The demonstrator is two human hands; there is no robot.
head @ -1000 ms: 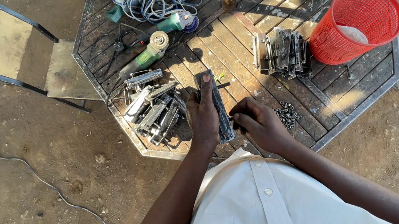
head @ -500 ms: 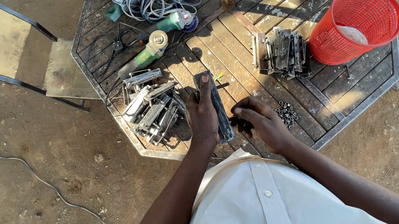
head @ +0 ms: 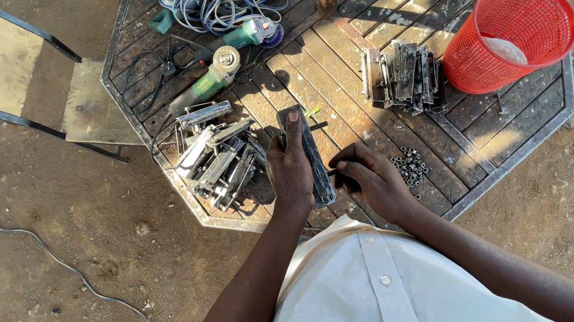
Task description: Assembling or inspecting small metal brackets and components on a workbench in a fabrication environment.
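Weathered wood slats set in a metal frame make up the octagonal surface point(head: 364, 63) under your hands, and everything on it sits crowded. Largest of the loose things is the red plastic mesh basket point(head: 514, 30) at the right edge, then the tangle of grey cable point(head: 221, 1) and the green angle grinder point(head: 211, 80) at the far side, then two lots of grey metal brackets: a heap point(head: 216, 157) just left of your left hand and a stacked row point(head: 401, 76) near the basket. Your left hand point(head: 290, 172) has its fingers clenched around a long, dark, flat metal bar point(head: 310, 153), held edge-up over the near rim of the surface, its far end pointing away from you. Your right hand point(head: 376, 181) is curled shut against the bar's lower side; it seems to pinch a small part or tool, but I cannot tell what. A small cluster of dark metal nuts point(head: 410, 165) lies just beside that hand. The risk, as I judge it: the bar is gripped near the edge of the surface, so a slip would drop it to the dirt, and a sweep of your right wrist could scatter the nuts through the gaps between slats.
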